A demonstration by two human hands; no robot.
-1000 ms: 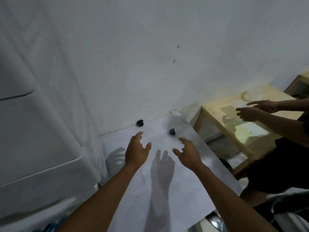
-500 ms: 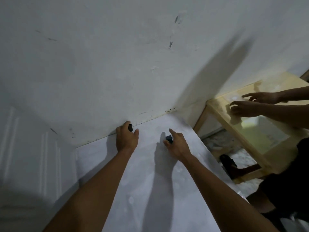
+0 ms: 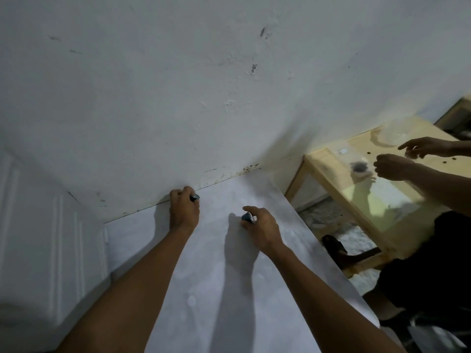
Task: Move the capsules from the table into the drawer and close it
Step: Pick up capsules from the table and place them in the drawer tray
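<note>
At the pale white tabletop [image 3: 204,289], a small dark round capsule [image 3: 195,198] is pinched by the left hand [image 3: 184,212], a second dark capsule [image 3: 248,217] by the right hand [image 3: 263,229] — held shallowly, either may be dropped.

Scuffed white wall [image 3: 178,98] — at right, pale wooden side table [image 3: 321,164], person in black [image 3: 428,250] beside it

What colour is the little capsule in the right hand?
Dark, bluish-black. The head view shows the capsule pinched in the right hand.
</note>
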